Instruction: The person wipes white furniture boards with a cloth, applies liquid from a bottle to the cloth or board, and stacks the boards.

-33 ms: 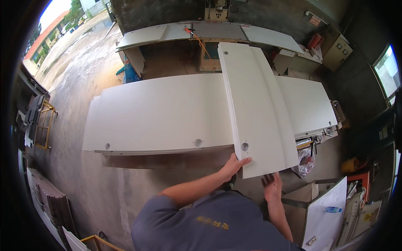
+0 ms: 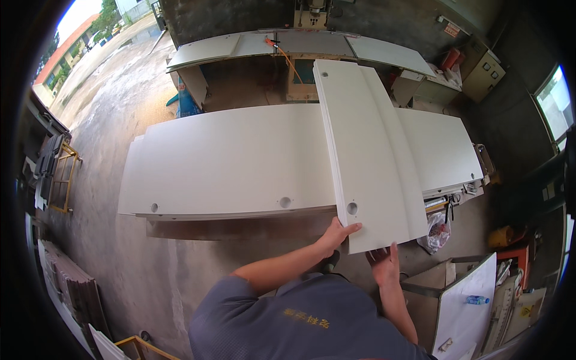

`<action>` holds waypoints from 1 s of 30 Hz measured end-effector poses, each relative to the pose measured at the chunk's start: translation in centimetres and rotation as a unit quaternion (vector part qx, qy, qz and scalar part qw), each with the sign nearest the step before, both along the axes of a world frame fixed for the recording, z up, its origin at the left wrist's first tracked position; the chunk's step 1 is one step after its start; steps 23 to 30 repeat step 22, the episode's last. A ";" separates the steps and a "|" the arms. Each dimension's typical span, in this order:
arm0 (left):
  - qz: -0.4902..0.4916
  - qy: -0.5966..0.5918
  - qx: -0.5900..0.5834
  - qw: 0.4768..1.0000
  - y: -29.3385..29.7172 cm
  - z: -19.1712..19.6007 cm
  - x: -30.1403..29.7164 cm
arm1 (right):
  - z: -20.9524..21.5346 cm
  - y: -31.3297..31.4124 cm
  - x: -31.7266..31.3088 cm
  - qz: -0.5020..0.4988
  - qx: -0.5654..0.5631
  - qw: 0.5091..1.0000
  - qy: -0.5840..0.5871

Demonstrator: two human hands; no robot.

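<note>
A stack of long white panels (image 2: 375, 138) lies crosswise on top of a wider stack of white panels (image 2: 234, 159). The crosswise panels have round holes near their left edge, and their near end sticks out toward me. My left hand (image 2: 333, 236) grips the left edge close to the near corner, thumb on top and fingers hidden below. At the near end, my right hand (image 2: 384, 264) is palm up, fingers reaching under the panel and thumb against its edge. How many panels each hand holds cannot be told.
A long workbench (image 2: 312, 44) with an orange cord runs along the back, below a machine (image 2: 310, 18). To the right are a plastic bag (image 2: 436, 236) and a white board (image 2: 465, 306) with a bottle (image 2: 477, 299) on it. Stacked boards (image 2: 75, 288) stand at lower left.
My right hand has moved left and slightly up, bringing its fingers under the panel's near edge. My left hand keeps its hold, and the panels look nearly unmoved.
</note>
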State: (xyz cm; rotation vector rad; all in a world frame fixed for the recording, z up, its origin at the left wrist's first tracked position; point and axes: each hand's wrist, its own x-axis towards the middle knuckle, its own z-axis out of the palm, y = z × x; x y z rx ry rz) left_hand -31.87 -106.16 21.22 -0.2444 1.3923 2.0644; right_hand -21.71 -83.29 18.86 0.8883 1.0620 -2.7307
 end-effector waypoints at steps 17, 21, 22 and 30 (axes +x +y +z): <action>-0.145 0.011 -0.085 0.986 8.7 -1.8 17.0 | 0.3 7.1 13.9 -0.064 0.009 0.997 0.046; -0.506 0.176 -0.080 0.840 4.3 1.9 15.1 | 3.6 11.3 22.3 -0.048 0.035 0.993 0.106; -0.444 0.246 -0.109 0.855 3.6 3.7 13.0 | 3.3 12.0 23.1 -0.064 0.032 0.991 0.110; -0.444 0.246 -0.109 0.855 3.6 3.7 13.0 | 3.3 12.0 23.1 -0.064 0.032 0.991 0.110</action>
